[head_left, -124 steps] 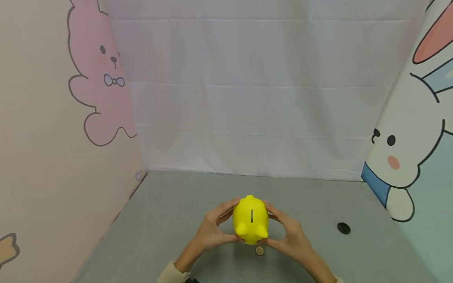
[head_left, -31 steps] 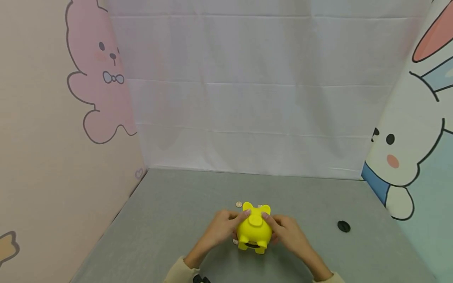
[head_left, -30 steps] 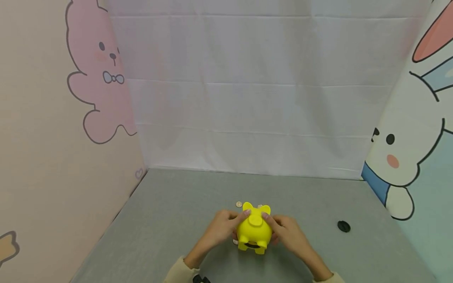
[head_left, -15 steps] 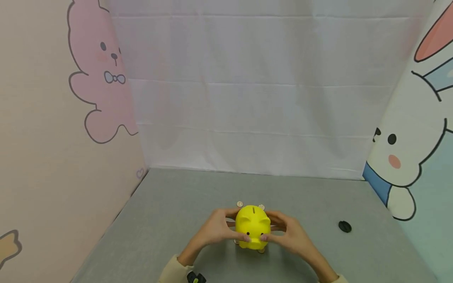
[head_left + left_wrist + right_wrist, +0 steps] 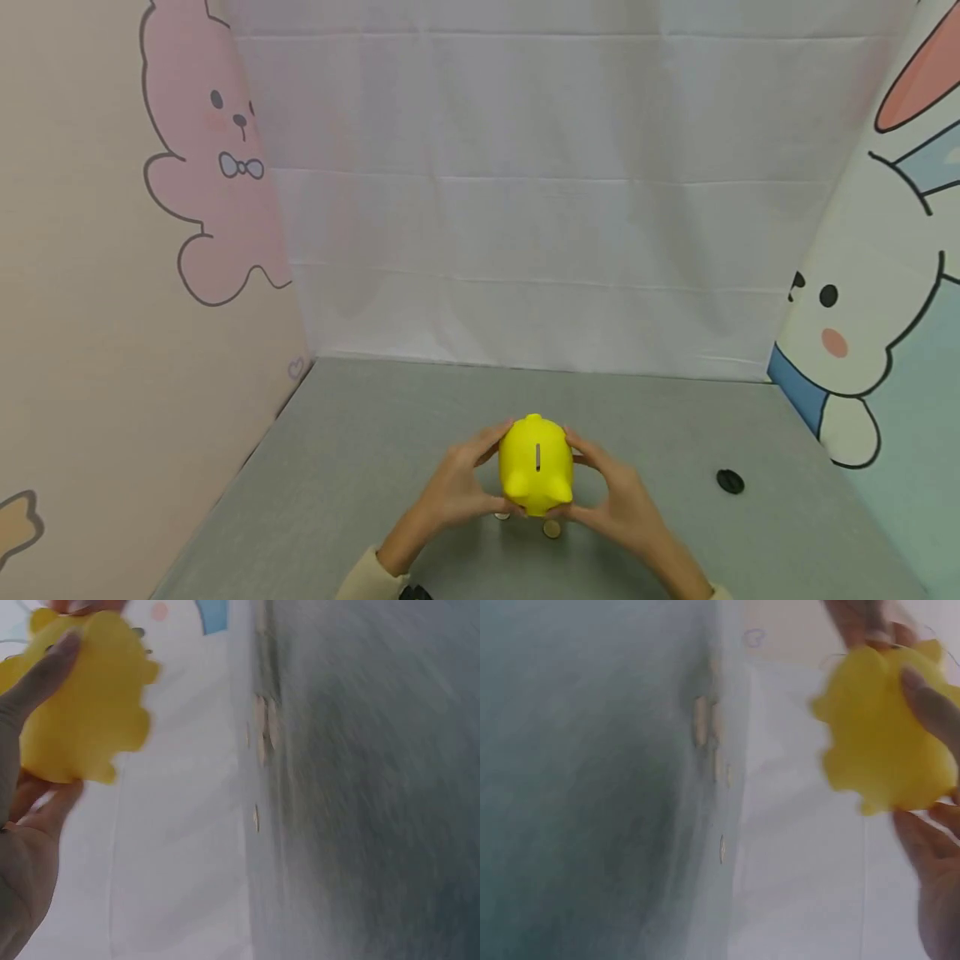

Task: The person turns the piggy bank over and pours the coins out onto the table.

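Observation:
A yellow piggy bank is held between both hands just above the grey table, its coin slot facing up at me. My left hand grips its left side and my right hand grips its right side, fingers curled round the body. Two coins lie on the table under its near end. The blurred left wrist view shows the piggy bank against my fingers, with coins on the table. In the right wrist view the piggy bank and coins also appear.
A small black round cap lies on the grey table to the right. A white cloth backdrop closes the back. Cartoon-printed panels stand on the left and right.
The piggy bank has turned in my hands from snout-up to slot-up and sits a little higher. The coins seen behind it are now hidden; two show at its near end.

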